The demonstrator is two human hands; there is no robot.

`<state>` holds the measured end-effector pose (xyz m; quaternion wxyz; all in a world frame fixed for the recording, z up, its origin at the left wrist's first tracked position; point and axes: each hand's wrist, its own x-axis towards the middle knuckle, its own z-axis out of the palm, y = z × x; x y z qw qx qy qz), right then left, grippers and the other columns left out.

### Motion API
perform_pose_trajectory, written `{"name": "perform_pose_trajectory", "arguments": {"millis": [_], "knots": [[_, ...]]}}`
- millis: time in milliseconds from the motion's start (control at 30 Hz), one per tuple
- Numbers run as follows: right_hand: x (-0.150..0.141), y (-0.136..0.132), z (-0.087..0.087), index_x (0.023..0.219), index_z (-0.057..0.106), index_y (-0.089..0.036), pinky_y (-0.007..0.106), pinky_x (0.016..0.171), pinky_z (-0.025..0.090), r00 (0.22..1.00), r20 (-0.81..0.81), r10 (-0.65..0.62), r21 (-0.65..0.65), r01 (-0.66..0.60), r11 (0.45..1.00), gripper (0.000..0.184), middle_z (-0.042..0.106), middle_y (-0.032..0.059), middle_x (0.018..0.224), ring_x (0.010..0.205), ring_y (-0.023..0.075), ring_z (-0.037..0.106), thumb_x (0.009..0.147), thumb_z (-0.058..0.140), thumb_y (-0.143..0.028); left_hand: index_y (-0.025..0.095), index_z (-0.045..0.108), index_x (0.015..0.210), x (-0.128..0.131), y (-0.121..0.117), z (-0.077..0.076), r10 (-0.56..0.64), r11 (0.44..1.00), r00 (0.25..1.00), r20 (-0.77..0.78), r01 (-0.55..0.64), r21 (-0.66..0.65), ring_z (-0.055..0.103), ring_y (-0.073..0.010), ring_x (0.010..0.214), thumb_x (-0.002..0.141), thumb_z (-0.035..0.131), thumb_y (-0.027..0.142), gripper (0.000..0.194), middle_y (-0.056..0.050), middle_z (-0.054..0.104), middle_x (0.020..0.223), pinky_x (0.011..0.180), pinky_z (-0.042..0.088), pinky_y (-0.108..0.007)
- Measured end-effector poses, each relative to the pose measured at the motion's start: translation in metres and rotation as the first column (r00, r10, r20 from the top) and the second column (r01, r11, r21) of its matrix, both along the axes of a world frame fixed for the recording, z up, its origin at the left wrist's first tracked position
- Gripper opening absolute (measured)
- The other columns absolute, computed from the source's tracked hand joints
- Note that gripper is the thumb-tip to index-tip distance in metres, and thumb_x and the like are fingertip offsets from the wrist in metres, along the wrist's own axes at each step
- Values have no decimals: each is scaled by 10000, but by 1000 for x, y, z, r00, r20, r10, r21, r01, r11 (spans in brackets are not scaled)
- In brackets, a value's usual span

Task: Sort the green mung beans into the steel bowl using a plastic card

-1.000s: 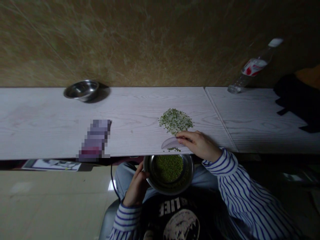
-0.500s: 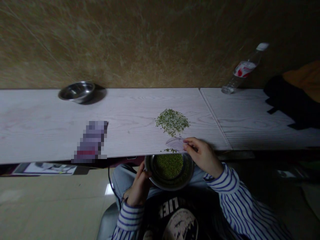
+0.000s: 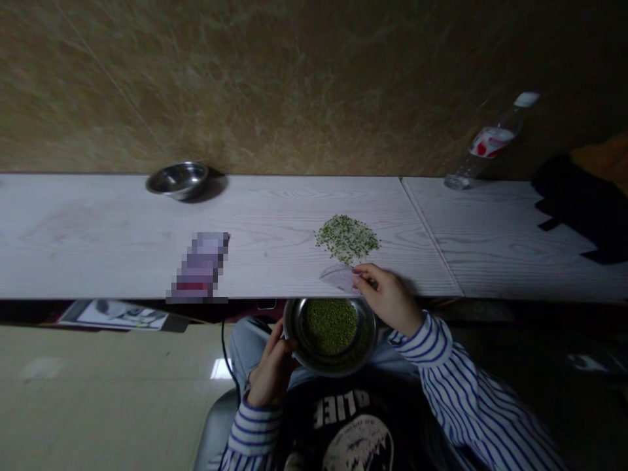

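Observation:
My left hand (image 3: 271,369) grips the rim of a steel bowl (image 3: 296,353) filled with green beans (image 3: 330,326), held in my lap just below the table's near edge. My right hand (image 3: 387,296) pinches a small pale card (image 3: 338,277) that lies flat on the white wooden table (image 3: 275,222) near its edge. Just beyond the card sits a loose pile of green and pale grains (image 3: 347,237). The strip of table between the card and the edge shows no stray beans.
An empty steel bowl (image 3: 179,179) stands at the far left by the wall. A blurred-out flat object (image 3: 200,267) lies left of centre. A plastic bottle (image 3: 490,142) leans at the far right, next to dark clothing (image 3: 583,203). Papers (image 3: 120,314) lie below the table.
My right hand drew the card toward the table edge over the bowl; the few beans seen before it are gone from the edge. The left hand stays on the bowl.

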<state>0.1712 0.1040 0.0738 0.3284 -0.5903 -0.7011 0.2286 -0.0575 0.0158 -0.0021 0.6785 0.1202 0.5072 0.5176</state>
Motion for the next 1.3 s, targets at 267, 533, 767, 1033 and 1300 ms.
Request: {"name": "perform_pose_trajectory", "arguments": {"millis": [267, 533, 767, 1033, 1300], "knots": [[5, -15, 6, 967, 712, -208, 301, 663, 566, 990, -93, 103, -13, -104, 994, 154, 775, 50, 812, 743, 195, 734, 886, 601, -277, 240, 666, 1208, 1, -19, -5, -26, 998, 998, -49, 24, -51, 592, -179, 688, 638, 737, 227, 574, -1, 686, 812, 614, 489, -294], [57, -19, -4, 1004, 694, -192, 330, 654, 591, 965, -241, -101, -25, 98, 995, 237, 756, 70, 815, 749, 220, 734, 878, 645, -387, 218, 599, 1315, 17, -23, 2, -11, 994, 998, -55, 5, -107, 577, -175, 651, 629, 752, 256, 703, 5, 685, 789, 589, 487, -297], [94, -18, -2, 995, 726, -182, 340, 658, 592, 964, -176, -199, 7, 203, 979, 283, 764, 78, 831, 718, 219, 727, 862, 657, -422, 247, 658, 1229, 27, -12, 6, -34, 995, 998, -44, 30, -93, 608, -192, 731, 627, 765, 240, 612, -14, 715, 893, 602, 483, -289], [81, 1, 14, 955, 758, -224, 309, 745, 589, 999, 37, 25, 21, -26, 999, 187, 797, 45, 896, 822, 209, 747, 900, 603, -314, 257, 545, 1376, 32, 4, 5, -109, 991, 992, -69, 103, -87, 656, -257, 900, 689, 739, 320, 717, -80, 702, 1177, 728, 553, -373], [56, 49, 13, 1003, 760, -226, 290, 793, 575, 980, 55, 193, -40, -191, 981, 198, 803, 43, 981, 872, 193, 747, 897, 593, -246, 232, 455, 1446, 26, 20, -1, -126, 985, 991, -43, 119, -128, 660, -288, 953, 652, 727, 291, 841, -103, 699, 1180, 855, 538, -453]]}}
